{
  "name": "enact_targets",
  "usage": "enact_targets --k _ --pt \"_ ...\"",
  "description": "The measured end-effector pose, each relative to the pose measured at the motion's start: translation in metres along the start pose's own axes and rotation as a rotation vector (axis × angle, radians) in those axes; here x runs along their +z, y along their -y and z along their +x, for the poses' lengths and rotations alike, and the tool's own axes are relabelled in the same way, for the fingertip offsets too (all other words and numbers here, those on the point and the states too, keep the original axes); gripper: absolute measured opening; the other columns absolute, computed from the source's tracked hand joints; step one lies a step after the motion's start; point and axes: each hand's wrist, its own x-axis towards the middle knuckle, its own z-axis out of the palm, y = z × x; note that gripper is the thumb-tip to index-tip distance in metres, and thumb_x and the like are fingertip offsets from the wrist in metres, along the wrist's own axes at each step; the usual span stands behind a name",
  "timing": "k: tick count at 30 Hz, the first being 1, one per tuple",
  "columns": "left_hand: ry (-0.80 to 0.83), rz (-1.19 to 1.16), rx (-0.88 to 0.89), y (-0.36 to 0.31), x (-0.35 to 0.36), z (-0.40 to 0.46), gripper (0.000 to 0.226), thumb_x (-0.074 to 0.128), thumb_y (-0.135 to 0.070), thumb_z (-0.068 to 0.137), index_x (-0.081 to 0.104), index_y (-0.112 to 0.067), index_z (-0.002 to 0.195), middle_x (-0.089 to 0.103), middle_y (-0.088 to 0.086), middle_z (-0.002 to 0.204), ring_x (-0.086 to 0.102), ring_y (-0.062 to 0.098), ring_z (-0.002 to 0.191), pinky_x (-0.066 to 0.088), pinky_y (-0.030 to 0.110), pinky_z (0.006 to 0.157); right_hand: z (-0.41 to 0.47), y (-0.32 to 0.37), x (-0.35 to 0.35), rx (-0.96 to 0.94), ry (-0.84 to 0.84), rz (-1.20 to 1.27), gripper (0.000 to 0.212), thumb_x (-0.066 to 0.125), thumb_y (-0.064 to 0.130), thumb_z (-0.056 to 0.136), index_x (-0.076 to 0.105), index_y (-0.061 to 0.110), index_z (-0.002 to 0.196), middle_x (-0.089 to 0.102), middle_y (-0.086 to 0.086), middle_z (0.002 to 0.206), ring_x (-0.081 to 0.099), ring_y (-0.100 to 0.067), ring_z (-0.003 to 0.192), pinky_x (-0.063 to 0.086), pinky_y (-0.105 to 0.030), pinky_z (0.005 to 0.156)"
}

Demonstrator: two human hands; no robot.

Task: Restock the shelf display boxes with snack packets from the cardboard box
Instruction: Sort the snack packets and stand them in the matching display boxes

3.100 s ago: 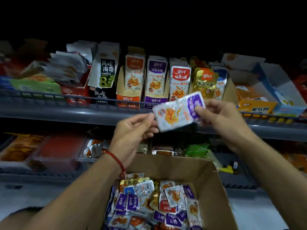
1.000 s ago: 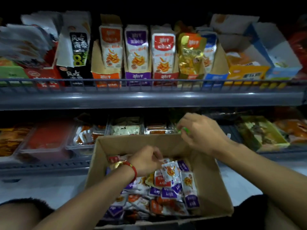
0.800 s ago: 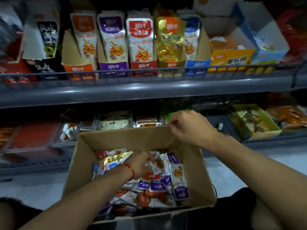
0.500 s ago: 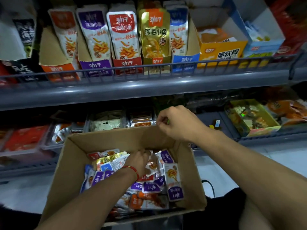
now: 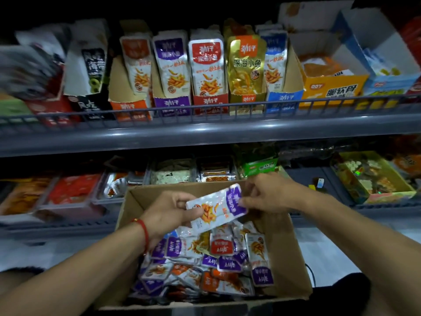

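Both the left hand (image 5: 169, 209) and right hand (image 5: 270, 193) pinch one purple-labelled packet (image 5: 216, 207) above the cardboard box (image 5: 293, 258), where many loose packets (image 5: 211, 258) remain unshelved.

Across the upper half of the frame runs a grey upper shelf (image 5: 205, 133) with a wire rail, carrying a row of display boxes (image 5: 210, 100) with upright packets. Below, the lower shelf (image 5: 319, 176) holds clear trays (image 5: 73, 195) at left and a yellow box (image 5: 373, 176) at right.

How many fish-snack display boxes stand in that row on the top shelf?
5, side by side: orange box, purple box, red box, gold box, blue box. More may hide behind.
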Motion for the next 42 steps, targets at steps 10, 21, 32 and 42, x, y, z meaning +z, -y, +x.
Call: enact_targets --k 10,21,32,42 --pt "-0.099 -0.608 0.092 -0.039 -0.018 -0.024 0.046 0.071 -0.024 0.076 0.066 0.004 0.113 0.074 0.021 0.106 0.074 0.027 0.092 0.062 0.034 0.078 -0.02 0.03 -0.013 -0.052 -0.24 1.012 0.017 0.065 0.022 0.098 0.072 0.007 0.102 0.078 -0.008 0.1 0.07 -0.024 0.093 0.054 -0.032 0.075" --pt "-0.338 -0.622 0.281 -0.06 -0.054 -0.032 0.027 0.072 -0.022 0.089 0.071 -0.014 0.114 0.075 0.007 0.11 0.07 0.022 0.102 0.059 0.037 0.086 0.007 0.102 -0.148 -0.223 -0.918 0.394 0.016 0.061 0.038 0.099 0.07 0.025 0.094 0.071 0.006 0.091 0.065 -0.008 0.079 0.056 -0.04 0.071" --pt "-0.376 -0.627 0.245 -0.067 -0.063 -0.033 0.018 0.066 -0.01 0.091 0.069 -0.012 0.109 0.077 0.009 0.099 0.07 0.033 0.103 0.059 0.039 0.08 0.084 0.158 -0.21 -0.248 -0.958 -0.296 0.025 0.057 0.029 0.102 0.065 0.014 0.121 0.067 -0.012 0.117 0.063 -0.028 0.105 0.045 -0.036 0.072" --pt "-0.323 -0.662 0.258 -0.072 -0.065 -0.034 0.018 0.062 -0.004 0.092 0.068 -0.01 0.108 0.076 0.012 0.098 0.07 0.026 0.088 0.058 0.032 0.071 0.126 0.163 -0.199 -0.162 -0.875 -0.497 0.034 0.067 0.029 0.097 0.063 0.012 0.126 0.066 -0.015 0.123 0.063 -0.031 0.11 0.048 -0.037 0.078"
